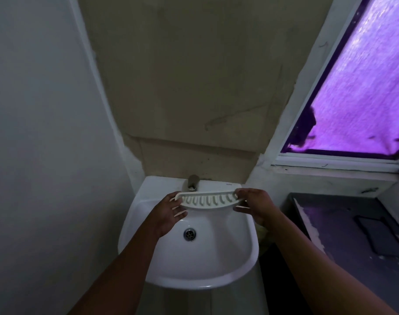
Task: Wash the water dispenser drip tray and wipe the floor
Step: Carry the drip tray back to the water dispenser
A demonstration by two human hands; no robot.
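Observation:
A white curved drip tray point(208, 200) with a row of slots is held level over the back of a white sink point(230, 267). My left hand point(169, 214) grips its left end and my right hand point(257, 206) grips its right end. A metal tap point(192, 181) stands just behind the tray, and I see no water running from it. The sink's metal drain point(189, 234) lies below the tray, beside my left wrist.
A white wall closes in on the left. A stained beige wall rises behind the sink. On the right is a window with purple light point(353, 92) above a dark counter point(344, 228) carrying a dark flat object point(380, 235).

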